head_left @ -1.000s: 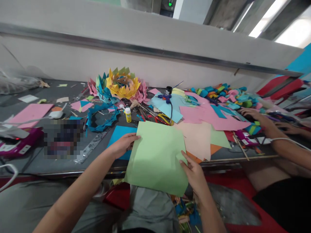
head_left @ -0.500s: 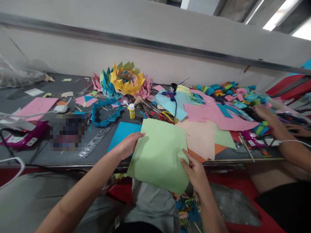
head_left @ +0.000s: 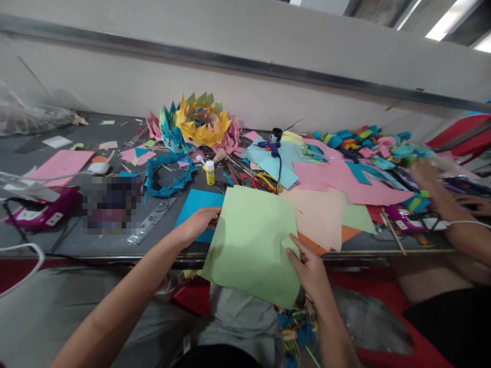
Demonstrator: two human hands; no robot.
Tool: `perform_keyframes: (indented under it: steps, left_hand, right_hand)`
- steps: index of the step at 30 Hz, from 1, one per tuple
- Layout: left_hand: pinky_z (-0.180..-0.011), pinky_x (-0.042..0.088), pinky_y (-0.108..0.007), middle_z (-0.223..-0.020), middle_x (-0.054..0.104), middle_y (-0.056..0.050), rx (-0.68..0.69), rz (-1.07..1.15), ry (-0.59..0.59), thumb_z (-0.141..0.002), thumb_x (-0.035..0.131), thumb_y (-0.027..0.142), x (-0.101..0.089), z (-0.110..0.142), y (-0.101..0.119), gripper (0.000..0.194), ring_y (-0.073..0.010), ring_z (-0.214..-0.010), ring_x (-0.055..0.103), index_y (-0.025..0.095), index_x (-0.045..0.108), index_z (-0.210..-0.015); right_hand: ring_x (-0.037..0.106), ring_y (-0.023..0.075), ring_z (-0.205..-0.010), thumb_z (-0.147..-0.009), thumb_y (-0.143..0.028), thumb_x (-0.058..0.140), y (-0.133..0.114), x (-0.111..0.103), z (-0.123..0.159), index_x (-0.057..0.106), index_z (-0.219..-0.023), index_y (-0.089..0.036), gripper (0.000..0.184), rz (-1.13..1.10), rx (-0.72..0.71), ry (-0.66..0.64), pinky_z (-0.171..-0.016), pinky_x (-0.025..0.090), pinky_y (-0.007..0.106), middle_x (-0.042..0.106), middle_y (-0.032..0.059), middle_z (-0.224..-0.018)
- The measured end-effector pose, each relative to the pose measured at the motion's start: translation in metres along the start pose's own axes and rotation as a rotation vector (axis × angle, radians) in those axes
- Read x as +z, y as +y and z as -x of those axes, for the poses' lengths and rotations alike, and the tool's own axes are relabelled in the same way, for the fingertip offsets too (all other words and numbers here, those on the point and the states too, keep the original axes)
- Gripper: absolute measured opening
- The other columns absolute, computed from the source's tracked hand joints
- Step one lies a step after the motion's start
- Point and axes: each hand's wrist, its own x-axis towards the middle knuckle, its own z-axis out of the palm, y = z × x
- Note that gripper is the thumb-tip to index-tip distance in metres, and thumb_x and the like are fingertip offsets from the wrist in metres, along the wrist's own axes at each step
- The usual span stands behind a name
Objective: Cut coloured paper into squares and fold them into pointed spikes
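Observation:
I hold a light green paper sheet (head_left: pixel 253 240) over the near edge of the grey table (head_left: pixel 69 240). My left hand (head_left: pixel 197 225) pinches its left edge, fingers closed on the paper, above a blue sheet (head_left: pixel 195 204). My right hand (head_left: pixel 310 271) grips the sheet's right side with thumb on top and fingers underneath. The sheet hangs partly off the table toward my lap.
A folded paper lotus (head_left: pixel 199 125) stands at the back. A glue bottle (head_left: pixel 209 172), scissors (head_left: pixel 264 183), a glue gun (head_left: pixel 270 147), a ruler (head_left: pixel 153 220) and pink sheets (head_left: pixel 337 179) lie about. Another person's hands (head_left: pixel 425 171) work at the right.
The view has shifted slightly. My left hand slid a little down the sheet's left edge; the green sheet stays in both hands.

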Motion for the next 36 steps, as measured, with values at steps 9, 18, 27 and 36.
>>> perform_keyframes:
  steps: [9, 18, 27, 36]
  left_hand:
    - [-0.08, 0.043, -0.031, -0.098, 0.068, -0.004, -0.026, 0.091, -0.018, -0.064, 0.047, 0.022, 0.002, 0.003, -0.003, 0.046, -0.0225, -0.089, 0.06, 0.016, 0.062, -0.107]
    - [-0.074, 0.044, -0.03, -0.091, 0.064, -0.003, -0.029, 0.147, -0.021, -0.065, 0.066, 0.019, -0.002, 0.009, -0.007, 0.071, -0.0196, -0.084, 0.06, 0.021, 0.038, -0.13]
    - [-0.055, 0.037, -0.024, -0.065, 0.058, 0.002, 0.032, -0.189, 0.172, -0.055, 0.075, 0.022, -0.015, -0.001, -0.02, 0.075, -0.0142, -0.062, 0.053, 0.012, 0.046, -0.123]
    - [-0.061, 0.041, -0.027, -0.069, 0.065, -0.002, 0.026, -0.216, 0.129, -0.057, 0.067, 0.021, -0.024, 0.004, -0.001, 0.06, -0.0167, -0.066, 0.058, 0.012, 0.054, -0.115]
  right_hand:
    - [0.06, 0.0271, -0.092, -0.069, -0.05, 0.057, -0.009, 0.005, -0.001, 0.057, -0.119, -0.011, 0.064, 0.044, 0.0, 0.012, -0.071, 0.05, 0.033, 0.063, 0.0115, -0.113]
    - [0.056, 0.0273, -0.099, -0.067, -0.055, 0.054, -0.006, 0.007, -0.01, 0.058, -0.118, -0.011, 0.068, 0.102, -0.003, 0.018, -0.081, 0.044, 0.034, 0.062, 0.0123, -0.114]
    - [0.049, 0.0174, -0.062, -0.068, -0.052, 0.05, -0.008, -0.011, -0.027, 0.059, -0.115, -0.008, 0.066, 0.241, -0.118, 0.136, -0.06, 0.042, 0.029, 0.06, 0.0058, -0.079]
    - [0.047, 0.0169, -0.061, -0.076, -0.049, 0.048, -0.007, 0.0, -0.024, 0.058, -0.115, -0.011, 0.055, 0.235, -0.244, 0.144, -0.058, 0.041, 0.029, 0.057, 0.0051, -0.078]
